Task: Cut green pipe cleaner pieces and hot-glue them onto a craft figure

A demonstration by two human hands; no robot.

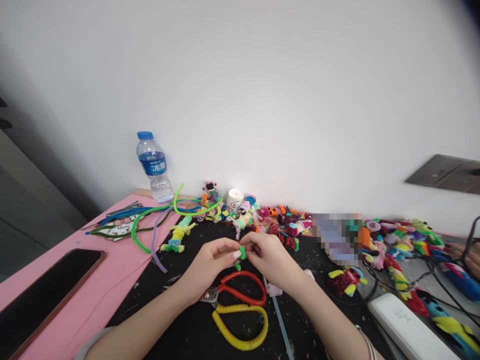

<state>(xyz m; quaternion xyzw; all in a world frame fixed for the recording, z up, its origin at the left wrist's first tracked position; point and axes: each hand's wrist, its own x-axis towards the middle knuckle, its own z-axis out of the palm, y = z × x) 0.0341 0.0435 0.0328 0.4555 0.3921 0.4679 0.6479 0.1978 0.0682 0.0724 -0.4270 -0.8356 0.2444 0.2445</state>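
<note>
My left hand [211, 262] and my right hand [270, 260] meet over the black mat [195, 325], fingertips pinched together on a small green pipe-cleaner piece [242, 254]. Both hands are closed on it. Just below them lie red-handled scissors [240, 294] and a yellow pipe-cleaner loop [242, 327]. A small yellow, green and blue pipe-cleaner figure [177, 237] lies to the left of my left hand.
Along the wall runs a row of colourful pipe-cleaner figures [277, 220], a white cup [235, 198] and a water bottle [154, 167]. Loose pipe cleaners [150, 220] and a phone [45, 295] lie on pink paper at left. A white power bank [407, 327] with cables sits at right; another person's hand [470, 257] shows at the right edge.
</note>
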